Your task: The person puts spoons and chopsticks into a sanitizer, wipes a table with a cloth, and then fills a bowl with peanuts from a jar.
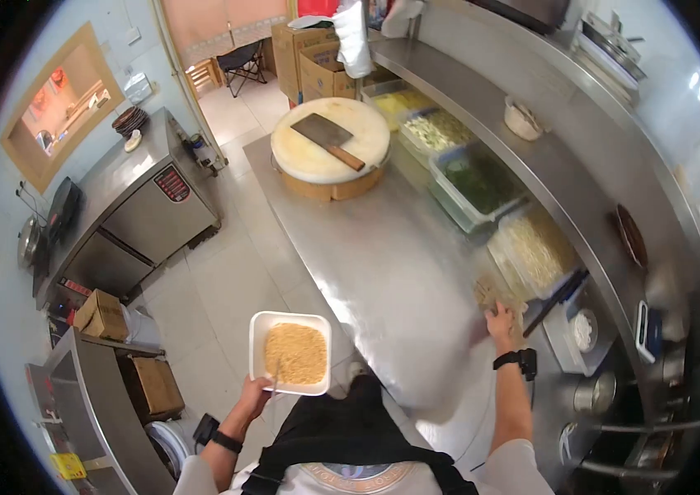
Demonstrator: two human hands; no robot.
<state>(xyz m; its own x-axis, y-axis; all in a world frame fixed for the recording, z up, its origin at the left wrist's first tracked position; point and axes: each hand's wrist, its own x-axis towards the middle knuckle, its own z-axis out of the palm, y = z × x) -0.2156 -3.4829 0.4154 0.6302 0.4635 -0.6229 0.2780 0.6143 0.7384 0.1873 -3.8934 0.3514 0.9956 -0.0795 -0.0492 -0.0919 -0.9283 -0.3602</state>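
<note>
My left hand [256, 396] is closed on the near left rim of a white plastic tub [324, 318]. Yellowish crumbs or grains [300, 353] fill much of the tub, and a thin handle, perhaps a spoon's, stands in them near my thumb. My right hand [498, 323] reaches to the right side of the steel worktop [350, 256]. Its fingers are blurred, beside a tan, crumpled-looking thing [486, 293] whose kind I cannot make out. Just beyond is a clear tub of pale shreds [539, 252].
A cleaver [325, 136] lies on a round chopping block [296, 169] at the worktop's far end. Tubs of chopped greens [482, 177] line the right side under a steel shelf [482, 107]. Tiled floor [226, 272] lies to the left, before a steel counter [148, 165].
</note>
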